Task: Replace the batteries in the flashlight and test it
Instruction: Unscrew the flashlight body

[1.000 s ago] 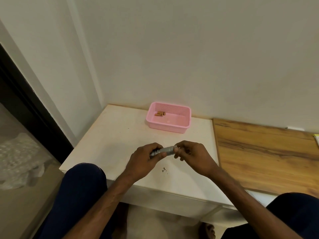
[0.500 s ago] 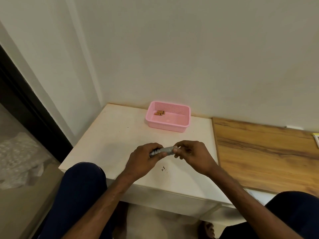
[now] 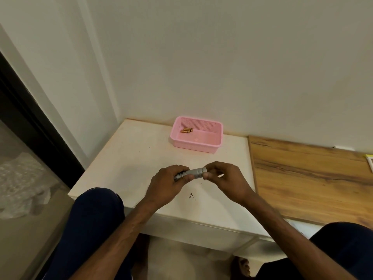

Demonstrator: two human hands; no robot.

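Observation:
A small grey metal flashlight lies level between my two hands above the white table. My left hand grips its left part, thumb on top. My right hand pinches the flashlight's right end with thumb and fingers. Much of the flashlight's left end is hidden by my fingers. A pink plastic basket stands at the back of the table, near the wall. Inside it lie a few copper-coloured batteries in the back left corner.
A wood-grain board adjoins the white table on the right. A yellow-edged object pokes in at the right border. Small dark specks mark the table below my hands. My knees in dark trousers sit at the table's front edge.
My hands and the flashlight stay in nearly the same place. My right fingers have shifted slightly on the flashlight's right end.

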